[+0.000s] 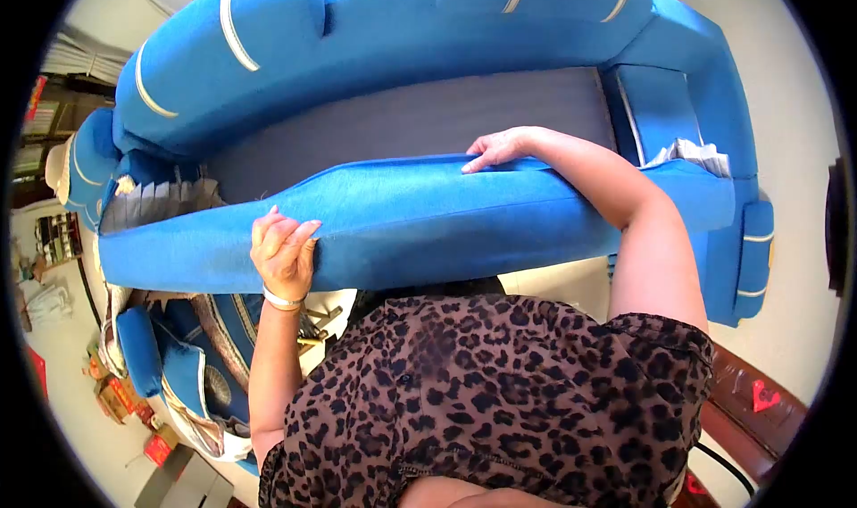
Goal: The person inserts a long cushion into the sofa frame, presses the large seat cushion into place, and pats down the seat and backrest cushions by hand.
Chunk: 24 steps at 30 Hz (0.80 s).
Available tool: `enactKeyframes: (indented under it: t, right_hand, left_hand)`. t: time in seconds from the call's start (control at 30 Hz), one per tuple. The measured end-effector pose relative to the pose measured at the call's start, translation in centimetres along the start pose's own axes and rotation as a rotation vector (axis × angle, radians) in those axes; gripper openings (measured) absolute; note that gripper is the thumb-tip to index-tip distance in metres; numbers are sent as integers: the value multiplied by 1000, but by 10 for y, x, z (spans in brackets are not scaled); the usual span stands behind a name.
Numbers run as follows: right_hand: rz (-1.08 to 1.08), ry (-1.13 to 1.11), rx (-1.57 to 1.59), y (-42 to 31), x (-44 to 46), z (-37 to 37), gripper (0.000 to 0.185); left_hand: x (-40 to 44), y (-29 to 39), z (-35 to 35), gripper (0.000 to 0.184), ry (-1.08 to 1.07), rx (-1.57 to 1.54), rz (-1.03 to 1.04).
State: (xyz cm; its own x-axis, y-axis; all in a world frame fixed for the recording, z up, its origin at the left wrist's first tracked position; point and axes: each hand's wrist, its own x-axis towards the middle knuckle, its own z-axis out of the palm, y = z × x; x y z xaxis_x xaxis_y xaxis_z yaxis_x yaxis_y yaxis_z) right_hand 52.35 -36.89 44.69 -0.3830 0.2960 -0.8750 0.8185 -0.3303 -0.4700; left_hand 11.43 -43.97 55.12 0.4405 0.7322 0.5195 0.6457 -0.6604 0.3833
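Note:
A long blue cushion [428, 227] stretches across the view in front of my body, in front of a blue sofa [428, 39]. My left hand [284, 254] is closed on the cushion's front side, left of its middle, with the fingers bent. Farther right, my right hand [495, 149] grips the cushion's far upper edge, thumb and fingers at the rim. Behind the cushion the sofa's grey seat base [428, 120] lies uncovered. Grey pleated cloth [165, 206] shows at the cushion's left end, and striped cloth [692, 158] at its right end.
A blue armchair [201, 374] with patterned covers stands at the lower left. Boxes and red items [120, 401] lie on the floor beyond it. A dark red wooden piece of furniture [745, 410] is at the lower right. A white wall [790, 106] rises on the right.

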Motion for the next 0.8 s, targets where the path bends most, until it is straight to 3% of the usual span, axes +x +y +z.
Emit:
enactKeyframes:
  t: [0.1, 0.17, 0.2, 0.3, 0.4, 0.57, 0.73, 0.8]
  right_hand:
    - [-559, 568, -187, 26, 33, -7, 35]
    - [-537, 1069, -26, -5, -2, -23, 23]
    - [-492, 1155, 5, -7, 4, -19, 20]
    - [-310, 1187, 30, -3, 20, -9, 21]
    - [-266, 1162, -3, 8, 39, -6, 25]
    - [-129, 934, -62, 21, 63, 18, 33]
    - [-32, 693, -134, 19, 66, 33, 36]
    - [-51, 611, -195, 30, 82, 33, 38]
  left_hand:
    - [0, 1, 2, 19, -9, 13, -4]
    - [1, 2, 6, 19, -10, 17, -2]
    - [2, 1, 9, 20, 3, 18, -7]
    - [7, -9, 24, 18, -42, 33, -11]
    - [15, -20, 37, 16, -92, 52, -46]
    - [20, -32, 48, 13, -183, 29, -89]
    - [26, -20, 54, 33, -231, 17, -156]
    - [23, -12, 64, 33, -339, 66, -170]
